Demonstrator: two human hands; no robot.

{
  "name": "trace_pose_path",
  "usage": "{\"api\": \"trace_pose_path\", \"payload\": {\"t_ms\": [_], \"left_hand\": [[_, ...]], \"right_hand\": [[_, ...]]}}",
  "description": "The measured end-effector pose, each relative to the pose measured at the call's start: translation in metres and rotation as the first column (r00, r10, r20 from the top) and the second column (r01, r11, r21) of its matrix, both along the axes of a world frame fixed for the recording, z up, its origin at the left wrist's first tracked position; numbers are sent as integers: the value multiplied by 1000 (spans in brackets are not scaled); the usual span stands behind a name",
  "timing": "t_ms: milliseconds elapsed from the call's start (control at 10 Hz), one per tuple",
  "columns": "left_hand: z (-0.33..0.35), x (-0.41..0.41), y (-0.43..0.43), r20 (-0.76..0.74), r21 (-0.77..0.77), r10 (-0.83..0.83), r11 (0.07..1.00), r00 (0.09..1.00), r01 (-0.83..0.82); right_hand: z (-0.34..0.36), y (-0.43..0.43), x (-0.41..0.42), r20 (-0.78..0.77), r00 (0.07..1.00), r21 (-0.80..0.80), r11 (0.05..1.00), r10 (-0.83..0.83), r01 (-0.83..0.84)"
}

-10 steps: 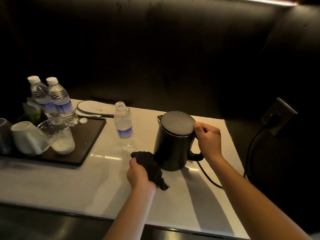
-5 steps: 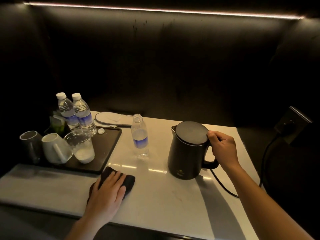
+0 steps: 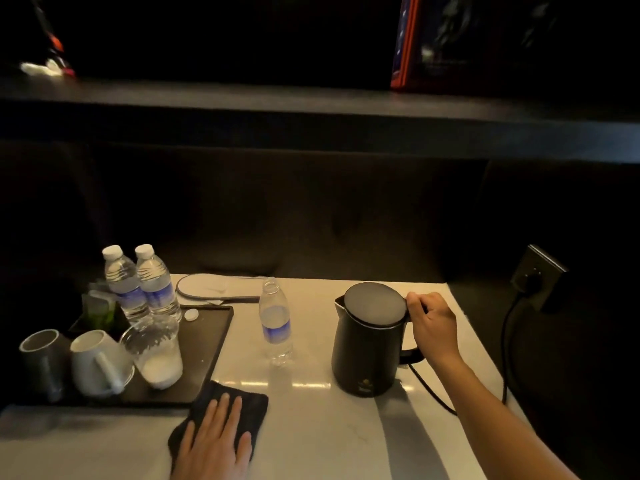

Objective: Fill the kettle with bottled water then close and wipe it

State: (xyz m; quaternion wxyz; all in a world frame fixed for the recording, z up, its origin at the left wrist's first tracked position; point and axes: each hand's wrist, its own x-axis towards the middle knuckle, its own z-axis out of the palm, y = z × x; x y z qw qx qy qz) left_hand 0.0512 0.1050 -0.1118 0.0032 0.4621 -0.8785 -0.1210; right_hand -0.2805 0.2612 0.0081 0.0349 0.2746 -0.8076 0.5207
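Note:
A black kettle (image 3: 367, 348) stands upright on the white counter (image 3: 329, 434), lid down. My right hand (image 3: 433, 327) grips the top of its handle. An uncapped water bottle (image 3: 275, 323) stands to the kettle's left, partly filled; its white cap (image 3: 191, 315) lies on the tray. My left hand (image 3: 214, 441) rests flat with fingers spread on a dark cloth (image 3: 249, 410) lying on the counter near the front edge, apart from the kettle.
A black tray (image 3: 207, 344) at left carries two sealed water bottles (image 3: 142, 285), a tipped glass (image 3: 156, 355), a white mug (image 3: 97, 365) and a dark mug (image 3: 41, 358). The kettle's cord (image 3: 505, 327) runs to a wall socket (image 3: 536, 275) at right. A dark shelf (image 3: 311, 109) hangs overhead.
My left hand took the cloth away from the kettle's side, moved left and laid it flat on the counter. My right hand kept hold of the handle. The view tilted up.

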Motion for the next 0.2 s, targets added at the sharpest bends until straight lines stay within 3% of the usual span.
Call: {"api": "trace_pose_path", "payload": {"t_ms": [200], "left_hand": [[-55, 11, -20, 109, -80, -98, 991, 989, 107]], "right_hand": [[0, 9, 8, -39, 989, 26, 989, -142, 144]]}}
